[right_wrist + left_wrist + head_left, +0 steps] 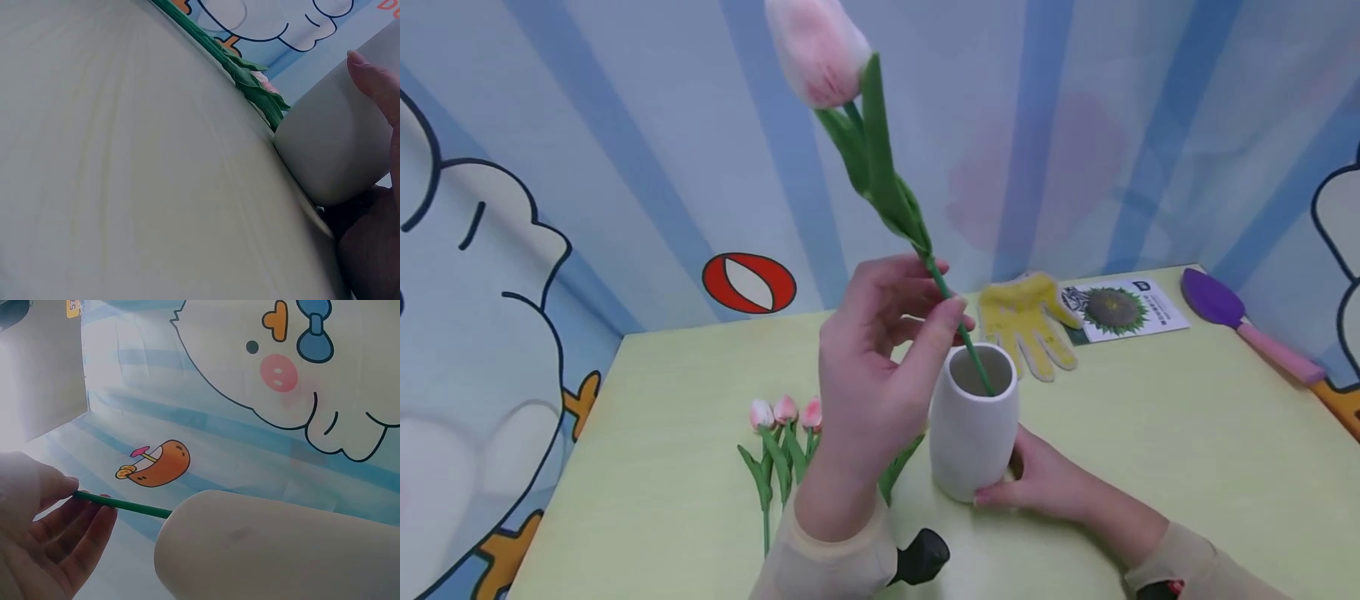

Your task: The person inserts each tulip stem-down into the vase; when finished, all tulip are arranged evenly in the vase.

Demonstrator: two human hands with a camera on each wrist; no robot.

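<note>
A pink and white tulip (823, 54) leans up and to the left, its green stem (140, 507) pinched between the thumb and fingers of my left hand (887, 358). The stem's lower end is inside the mouth of a white vase (973, 442). My right hand (1045, 479) grips the vase low on its right side, thumb at the front; its other fingers are mostly hidden behind. In the right wrist view the thumb (375, 84) lies on the vase wall, and the vase base meets the table.
Several smaller-looking tulips (786, 454) lie on the pale yellow table (670, 467), partly behind my left arm. At the back are a yellow glove (1026, 321), a seed packet with a flower picture (1138, 310) and a purple trowel with a pink handle (1213, 297). A patterned backdrop stands behind.
</note>
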